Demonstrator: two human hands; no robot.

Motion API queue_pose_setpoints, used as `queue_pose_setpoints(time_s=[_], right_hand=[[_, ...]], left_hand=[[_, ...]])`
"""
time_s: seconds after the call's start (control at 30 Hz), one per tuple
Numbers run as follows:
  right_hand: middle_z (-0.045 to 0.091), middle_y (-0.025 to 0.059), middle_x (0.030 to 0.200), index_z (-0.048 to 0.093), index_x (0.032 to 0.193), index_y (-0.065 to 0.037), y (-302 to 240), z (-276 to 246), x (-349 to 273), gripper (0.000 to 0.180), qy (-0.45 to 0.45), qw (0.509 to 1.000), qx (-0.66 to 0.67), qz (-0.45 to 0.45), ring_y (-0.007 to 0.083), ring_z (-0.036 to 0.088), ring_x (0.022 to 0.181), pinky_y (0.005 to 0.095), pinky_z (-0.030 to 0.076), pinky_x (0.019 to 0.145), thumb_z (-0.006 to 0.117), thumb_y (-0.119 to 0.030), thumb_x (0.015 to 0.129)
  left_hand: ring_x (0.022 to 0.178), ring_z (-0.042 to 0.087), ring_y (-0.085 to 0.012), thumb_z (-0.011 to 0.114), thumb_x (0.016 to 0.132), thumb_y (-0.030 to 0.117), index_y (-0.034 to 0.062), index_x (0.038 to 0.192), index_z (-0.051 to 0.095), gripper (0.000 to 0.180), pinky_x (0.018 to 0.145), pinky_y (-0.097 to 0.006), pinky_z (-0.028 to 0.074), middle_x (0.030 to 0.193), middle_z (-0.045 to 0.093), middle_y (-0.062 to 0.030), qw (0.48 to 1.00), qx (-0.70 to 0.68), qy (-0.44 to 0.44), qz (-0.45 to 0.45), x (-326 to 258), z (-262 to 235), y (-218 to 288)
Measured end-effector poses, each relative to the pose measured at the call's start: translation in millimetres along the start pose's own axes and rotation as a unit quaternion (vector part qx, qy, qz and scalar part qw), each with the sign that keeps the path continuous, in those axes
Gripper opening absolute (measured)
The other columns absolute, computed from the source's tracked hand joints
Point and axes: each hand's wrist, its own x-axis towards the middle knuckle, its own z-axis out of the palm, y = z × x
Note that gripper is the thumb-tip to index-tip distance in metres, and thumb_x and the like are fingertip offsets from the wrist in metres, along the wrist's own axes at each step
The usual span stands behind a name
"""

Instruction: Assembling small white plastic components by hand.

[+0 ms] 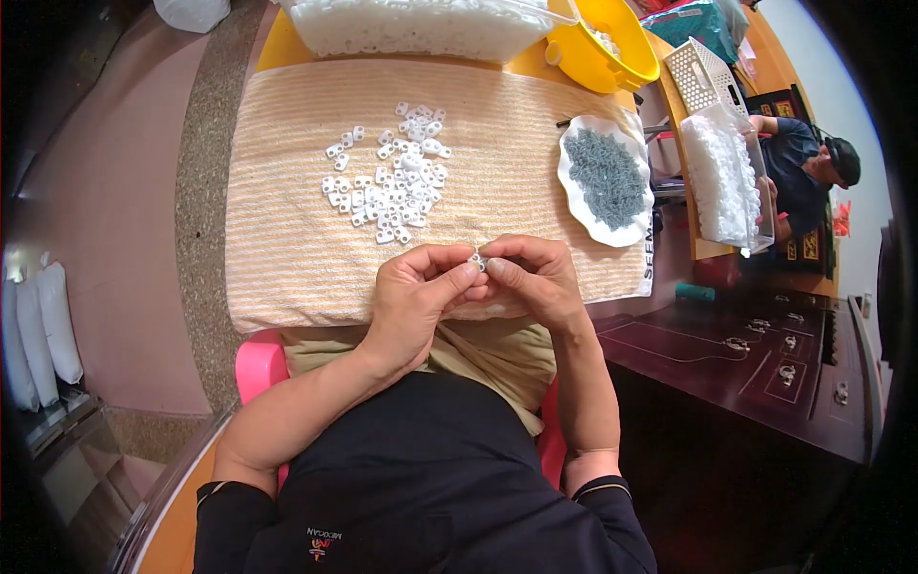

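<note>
Just over the near edge of the towel, my left hand and my right hand meet fingertip to fingertip. Both are closed in a pinch on one small white plastic piece with holes; the fingers cover most of it. Beyond my left hand lies a loose pile of similar white two-holed plastic pieces. To the right, a white plate with a wavy rim holds a heap of small grey-blue parts, too small to name. Whether a grey part is also between my fingers, I cannot tell.
A striped beige towel covers the table. At its far side stand a clear bin of white pieces and a yellow basin. On the right, a person sits by a box of white pieces. A dark cabinet door lies nearer.
</note>
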Motion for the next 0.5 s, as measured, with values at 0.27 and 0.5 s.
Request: queue_pose_setpoints(time_s=[0.27,0.5], right_hand=[[0.066,0.0076,0.094,0.066,0.099,0.005,-0.7,4.8,-0.5,0.013,0.011,1.000,-0.007,-0.002,0.0123,0.062,0.084,0.0235,0.051,0.075,0.063,0.001,0.087],[0.067,0.0084,0.096,0.065,0.108,0.004,-1.9,6.7,-2.4,0.021,0.035,0.999,0.015,0.008,0.0124,0.063,0.086,0.0235,0.052,0.077,0.063,0.001,0.087]], left_hand=[[0.079,0.066,-0.0147,0.063,0.087,0.000,-0.0027,0.104,0.061,0.017,0.074,-0.025,0.057,0.089,0.067,-0.0106,1.000,0.013,0.006,0.003,-1.1,0.2,0.5],[0.079,0.066,-0.0142,0.062,0.088,0.001,-0.0025,0.105,0.061,0.017,0.074,-0.024,0.057,0.090,0.067,-0.0103,1.000,0.012,0.006,-0.003,-1.8,1.7,2.5]])
